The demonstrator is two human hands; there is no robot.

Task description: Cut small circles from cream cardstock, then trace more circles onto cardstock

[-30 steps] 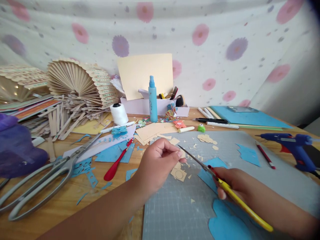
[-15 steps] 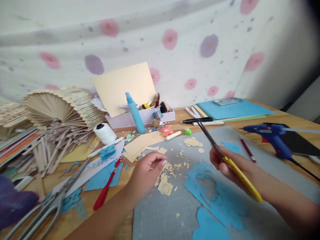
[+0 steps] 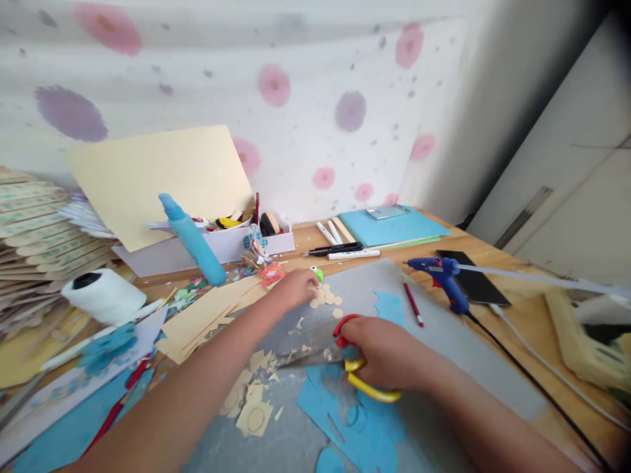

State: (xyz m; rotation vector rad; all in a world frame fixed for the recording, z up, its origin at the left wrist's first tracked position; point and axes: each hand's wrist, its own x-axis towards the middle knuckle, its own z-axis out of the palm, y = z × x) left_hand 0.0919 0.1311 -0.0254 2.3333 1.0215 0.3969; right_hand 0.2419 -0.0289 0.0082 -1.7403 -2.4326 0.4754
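My left hand (image 3: 294, 289) reaches across the grey mat (image 3: 365, 282) with its fingers bent and close together, just at the small pile of cream paper circles (image 3: 326, 295). What its fingertips pinch, if anything, is too small to make out. A small green object (image 3: 319, 274) is right behind those fingers. In my right hand (image 3: 384, 348) are scissors (image 3: 373, 389) with red and yellow handles. Their blades point left over the mat and are blurred. Below them lies cut blue material (image 3: 345, 420) with holes in it. Cream paper scraps (image 3: 255, 418) are scattered left of it.
A blue glue gun (image 3: 446, 279) with a black cable is at the right, beside a red pencil (image 3: 413, 302). Pens (image 3: 335, 249) and a blue folder (image 3: 394, 226) lie behind. Leftward are a thread spool (image 3: 111, 295), a blue bottle (image 3: 192, 240) and cream strips (image 3: 207, 318).
The view has swung right. My left hand has moved from the cream scraps out to the circle pile. My right hand has lowered the scissors, whose blades now point left instead of up.
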